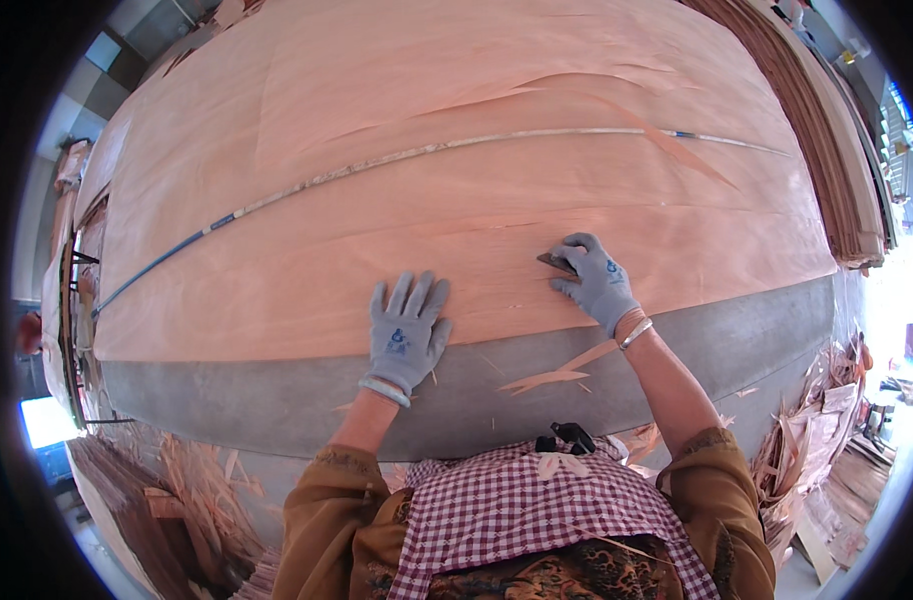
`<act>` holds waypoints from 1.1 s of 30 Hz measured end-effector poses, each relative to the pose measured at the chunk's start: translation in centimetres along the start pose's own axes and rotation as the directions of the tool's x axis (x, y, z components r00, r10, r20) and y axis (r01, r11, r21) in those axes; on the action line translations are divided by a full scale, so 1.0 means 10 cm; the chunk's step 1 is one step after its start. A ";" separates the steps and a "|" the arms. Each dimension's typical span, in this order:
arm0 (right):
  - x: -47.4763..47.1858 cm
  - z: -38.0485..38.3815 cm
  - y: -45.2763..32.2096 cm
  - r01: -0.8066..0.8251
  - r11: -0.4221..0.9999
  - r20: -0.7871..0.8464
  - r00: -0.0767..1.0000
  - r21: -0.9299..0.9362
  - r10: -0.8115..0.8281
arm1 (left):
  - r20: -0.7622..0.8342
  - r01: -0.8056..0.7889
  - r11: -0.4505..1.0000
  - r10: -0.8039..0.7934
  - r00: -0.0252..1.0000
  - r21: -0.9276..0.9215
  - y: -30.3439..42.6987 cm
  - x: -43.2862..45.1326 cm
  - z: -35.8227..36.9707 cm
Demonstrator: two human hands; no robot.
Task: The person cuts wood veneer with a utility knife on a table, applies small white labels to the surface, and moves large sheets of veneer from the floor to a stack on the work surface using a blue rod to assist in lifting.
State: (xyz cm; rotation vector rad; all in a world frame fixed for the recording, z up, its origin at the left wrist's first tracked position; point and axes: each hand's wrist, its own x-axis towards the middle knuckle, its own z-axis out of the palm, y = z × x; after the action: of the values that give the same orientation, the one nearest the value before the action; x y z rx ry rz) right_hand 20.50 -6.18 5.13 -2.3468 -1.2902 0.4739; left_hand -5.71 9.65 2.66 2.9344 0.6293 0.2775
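Observation:
A broad sheet of pinkish wood veneer (pixel 291 277) covers most of the grey worktable (pixel 689 352). My left hand (pixel 409 334), in a grey work glove, rests palm down near the sheet's front edge, fingers spread and holding nothing. To the right, my gloved right hand (pixel 595 281) grips a small dark flat blade (pixel 556 263), its tip close to the veneer surface. A long thin rod (pixel 396 155), whitish with blue sections, lies across the sheet beyond both hands. Over the rod's right part runs a loose torn veneer strip (pixel 689 157).
Veneer scraps (pixel 550 379) lie on the table's front strip. Stacked veneer sheets (pixel 824 142) stand along the far right. More veneer waste is piled at lower right (pixel 809 427) and lower left (pixel 209 487). A raised veneer edge (pixel 494 97) curls beyond the rod.

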 end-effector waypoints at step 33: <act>-1.16 -0.71 0.75 -0.613 0.389 0.459 0.782 0.688 0.421 | 0.086 -0.082 0.997 0.081 0.993 0.013 -0.20 -0.22 -0.39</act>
State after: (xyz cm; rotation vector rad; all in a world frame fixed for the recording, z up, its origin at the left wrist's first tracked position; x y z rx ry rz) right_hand 23.34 -21.16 8.48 -1.7985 -0.1574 1.2491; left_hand -9.24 10.89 5.77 2.9739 0.5032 0.1548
